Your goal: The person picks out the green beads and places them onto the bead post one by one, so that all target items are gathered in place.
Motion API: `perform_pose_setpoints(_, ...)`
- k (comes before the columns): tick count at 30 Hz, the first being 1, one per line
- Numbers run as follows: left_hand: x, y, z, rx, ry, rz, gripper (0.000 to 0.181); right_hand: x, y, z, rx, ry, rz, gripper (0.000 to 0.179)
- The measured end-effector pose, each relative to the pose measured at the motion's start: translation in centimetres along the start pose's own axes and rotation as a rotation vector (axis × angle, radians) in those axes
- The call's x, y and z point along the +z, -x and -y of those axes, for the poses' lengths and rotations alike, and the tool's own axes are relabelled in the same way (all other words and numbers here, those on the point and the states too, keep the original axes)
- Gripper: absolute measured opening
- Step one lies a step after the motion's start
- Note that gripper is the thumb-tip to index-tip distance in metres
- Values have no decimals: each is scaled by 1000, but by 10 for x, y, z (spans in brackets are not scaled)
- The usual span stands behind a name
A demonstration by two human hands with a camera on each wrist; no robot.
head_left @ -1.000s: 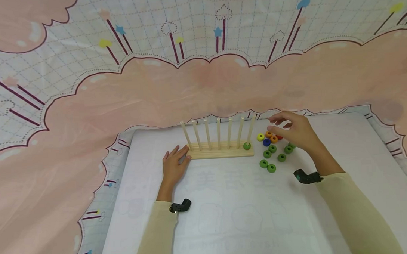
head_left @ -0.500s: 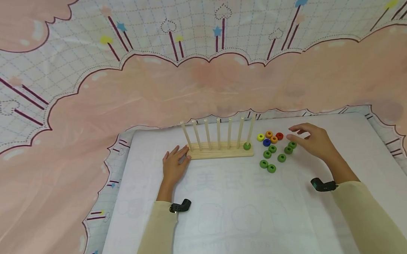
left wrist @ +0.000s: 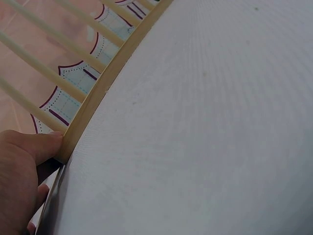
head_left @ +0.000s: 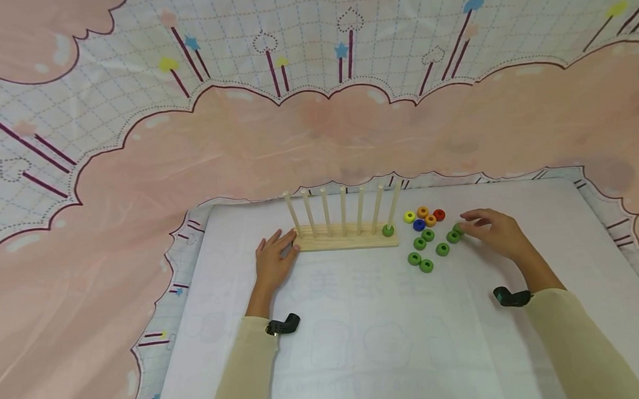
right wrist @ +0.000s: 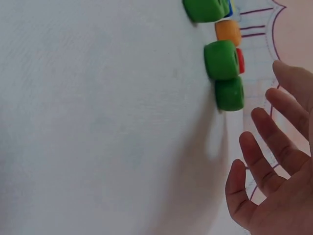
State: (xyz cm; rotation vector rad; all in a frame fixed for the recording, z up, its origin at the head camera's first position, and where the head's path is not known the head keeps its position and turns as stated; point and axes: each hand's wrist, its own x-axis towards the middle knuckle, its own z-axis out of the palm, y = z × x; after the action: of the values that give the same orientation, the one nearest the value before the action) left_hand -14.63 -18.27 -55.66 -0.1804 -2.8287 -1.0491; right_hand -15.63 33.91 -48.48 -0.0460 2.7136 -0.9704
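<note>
A wooden peg stand (head_left: pixel 347 241) with a row of upright pegs is at the table's back; one green bead (head_left: pixel 387 230) sits on its rightmost peg. My left hand (head_left: pixel 273 261) rests at its left end, fingers spread, the thumb (left wrist: pixel 49 145) touching the base corner in the left wrist view. Over the right edge of the loose beads hovers my right hand (head_left: pixel 494 233), fingers slightly bent with nothing between them. Its nearest thing is a green bead (head_left: pixel 457 229), partly covered in the head view. A second green bead (head_left: pixel 453 237) lies against that one.
More green beads (head_left: pixel 426 266) are scattered right of the stand. Behind them lie a yellow bead (head_left: pixel 409 217), a blue bead (head_left: pixel 419 225), two orange beads (head_left: pixel 422 212) and a red bead (head_left: pixel 439 215). A patterned cloth (head_left: pixel 317 141) hangs behind the white table (head_left: pixel 356 339).
My right hand has moved right and then nearer, from above the orange and red beads to the rightmost green beads. The left hand and the stand stay in place.
</note>
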Motion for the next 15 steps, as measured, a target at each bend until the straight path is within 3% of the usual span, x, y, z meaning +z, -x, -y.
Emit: perform_pose_setpoints(15, 1, 0, 0, 4, -10, -4, 45, 13, -8, -18, -7, 23, 28, 53)
